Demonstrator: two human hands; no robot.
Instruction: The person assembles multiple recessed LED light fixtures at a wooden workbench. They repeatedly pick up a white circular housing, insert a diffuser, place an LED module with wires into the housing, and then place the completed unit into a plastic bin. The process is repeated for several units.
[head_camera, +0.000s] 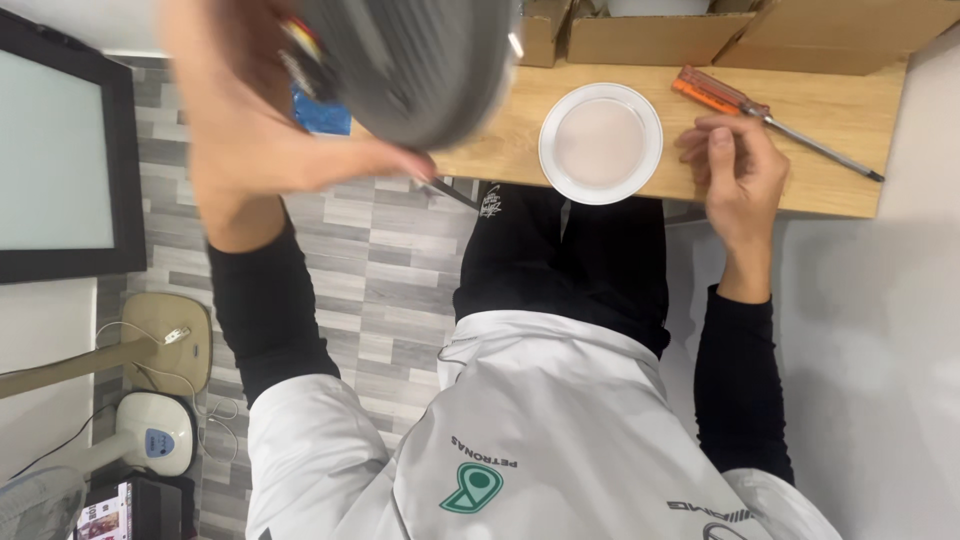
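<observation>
Head view: left hand (250, 130) clasps grey round object (415, 65); right hand (735, 170) curled empty at desk edge (830, 205).

floor (390, 270): grey wood-look planks | wooden desk (840, 120): light top, cardboard boxes (650, 35) along the back | wall (880, 330): plain pale grey, right | dark-framed panel (60, 150): left, possibly a screen | light: even, soft
</observation>
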